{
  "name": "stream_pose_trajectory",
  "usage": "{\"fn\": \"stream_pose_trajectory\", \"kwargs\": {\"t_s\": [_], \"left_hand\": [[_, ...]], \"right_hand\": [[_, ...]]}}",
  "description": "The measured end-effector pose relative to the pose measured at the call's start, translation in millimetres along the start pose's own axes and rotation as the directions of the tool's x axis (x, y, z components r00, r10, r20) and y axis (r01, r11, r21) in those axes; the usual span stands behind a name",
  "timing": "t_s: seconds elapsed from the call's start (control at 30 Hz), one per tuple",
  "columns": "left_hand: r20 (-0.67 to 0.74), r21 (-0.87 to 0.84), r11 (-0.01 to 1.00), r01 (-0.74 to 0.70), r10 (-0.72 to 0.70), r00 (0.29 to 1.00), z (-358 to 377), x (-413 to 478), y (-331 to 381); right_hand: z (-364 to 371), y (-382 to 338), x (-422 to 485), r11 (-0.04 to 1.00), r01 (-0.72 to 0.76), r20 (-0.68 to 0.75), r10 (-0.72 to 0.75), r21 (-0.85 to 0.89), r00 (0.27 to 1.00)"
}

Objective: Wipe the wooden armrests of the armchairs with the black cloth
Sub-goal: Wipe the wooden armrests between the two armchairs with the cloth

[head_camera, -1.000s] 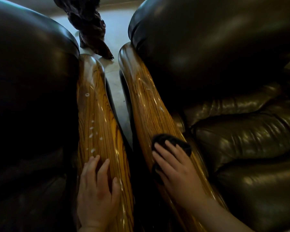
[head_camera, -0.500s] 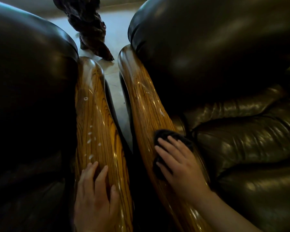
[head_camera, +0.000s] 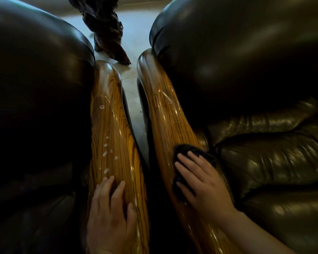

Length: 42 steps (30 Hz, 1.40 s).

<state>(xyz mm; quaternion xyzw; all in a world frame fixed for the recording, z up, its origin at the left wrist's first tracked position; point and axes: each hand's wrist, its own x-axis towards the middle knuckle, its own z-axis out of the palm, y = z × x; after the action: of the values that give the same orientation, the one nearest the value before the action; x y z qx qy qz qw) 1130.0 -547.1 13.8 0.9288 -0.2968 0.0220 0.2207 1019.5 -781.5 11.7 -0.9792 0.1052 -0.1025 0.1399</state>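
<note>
Right hand (head_camera: 202, 182) wipes the right armrest (head_camera: 165, 114) with the cloth (head_camera: 189, 150); left hand (head_camera: 108, 215) rests on the left armrest (head_camera: 108, 125).

The right fingers (head_camera: 186, 168) lie spread and flat, pressing the black cloth onto the wood; most of it is hidden under the palm, and only its far edge and left side show. The left fingers (head_camera: 106, 187) are loosely spread on bare wood and hold nothing. Whitish spots (head_camera: 106, 154) dot the left armrest just ahead of that hand, so that rail looks unwiped. The risks: the bunched cloth could slip out on the glossy curve and slide into the gap between the chairs, or a narrow pass could miss the rounded edges; the bare left palm may smear the finish.
</note>
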Motion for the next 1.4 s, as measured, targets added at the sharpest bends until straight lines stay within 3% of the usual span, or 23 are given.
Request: {"fn": "stream_pose_trajectory", "kwargs": {"t_s": [0.13,0.2,0.27,0.37,0.43,0.57,0.6,0.67,0.77,0.87,0.93,1.03,1.1,1.2,1.3,1.37,1.4], "left_hand": [[-0.007,0.003,1.000,0.012,-0.012,1.000,-1,-1,2],[-0.021,0.000,1.000,0.005,-0.005,1.000,-1,-1,1],[-0.050,-0.004,1.000,-0.023,0.023,0.998,2,-1,-1],[-0.103,0.011,0.997,-0.071,0.071,0.992,7,-1,-7],[-0.112,0.017,0.996,-0.086,0.087,0.990,8,1,-9],[-0.106,0.044,0.995,-0.092,0.096,0.990,10,0,-11],[-0.109,0.049,0.994,-0.095,0.100,0.989,10,0,-11],[-0.118,0.059,0.993,-0.098,0.104,0.988,9,1,-9],[-0.126,0.078,0.993,-0.085,0.094,0.988,11,2,-8],[-0.133,0.077,0.993,-0.085,0.095,0.987,11,3,-9],[-0.129,0.063,0.994,-0.086,0.094,0.987,11,3,-10],[-0.128,0.038,0.997,-0.074,0.078,0.989,12,0,-9],[-0.110,0.021,0.999,-0.049,0.051,0.993,11,-2,-7],[-0.051,0.026,0.999,-0.040,0.041,0.998,5,0,-5],[-0.012,0.025,0.999,-0.021,0.021,1.000,2,-3,-5],[0.000,0.011,1.000,-0.020,0.020,1.000,2,-2,-6],[0.004,0.011,1.000,-0.023,0.023,1.000,3,-3,-7]], "right_hand": [[-8,5,51,0.959,-0.276,-0.050,0.280,0.061,0.959],[-6,-10,90,0.943,-0.330,-0.070,0.332,0.043,0.941],[-1,-23,101,0.966,-0.259,-0.046,0.258,-0.003,0.965],[1,-20,67,0.999,0.011,0.008,-0.011,-0.053,1.000],[-4,-6,46,0.999,0.044,-0.017,-0.044,0.000,0.999],[-8,2,95,0.935,-0.342,-0.055,0.348,0.096,0.936],[-8,-2,115,0.921,-0.379,-0.045,0.384,0.093,0.922],[-5,-12,140,0.948,-0.316,-0.037,0.318,0.048,0.947],[-6,-10,117,0.999,-0.049,0.024,0.049,0.001,0.999],[-12,7,74,0.992,0.120,0.053,-0.122,0.045,0.991],[-13,14,77,0.996,0.016,0.004,-0.016,0.092,1.000],[-8,1,128,0.955,-0.271,-0.056,0.279,0.116,0.959],[-4,-12,154,0.943,-0.318,-0.047,0.324,0.100,0.945],[-5,-15,131,0.995,-0.101,0.024,0.101,0.010,0.995],[-7,4,74,0.980,0.200,0.108,-0.198,-0.013,0.974],[-12,21,63,0.973,0.228,0.095,-0.230,0.022,0.969],[-12,25,69,0.984,0.176,0.081,-0.178,0.032,0.981]]}}
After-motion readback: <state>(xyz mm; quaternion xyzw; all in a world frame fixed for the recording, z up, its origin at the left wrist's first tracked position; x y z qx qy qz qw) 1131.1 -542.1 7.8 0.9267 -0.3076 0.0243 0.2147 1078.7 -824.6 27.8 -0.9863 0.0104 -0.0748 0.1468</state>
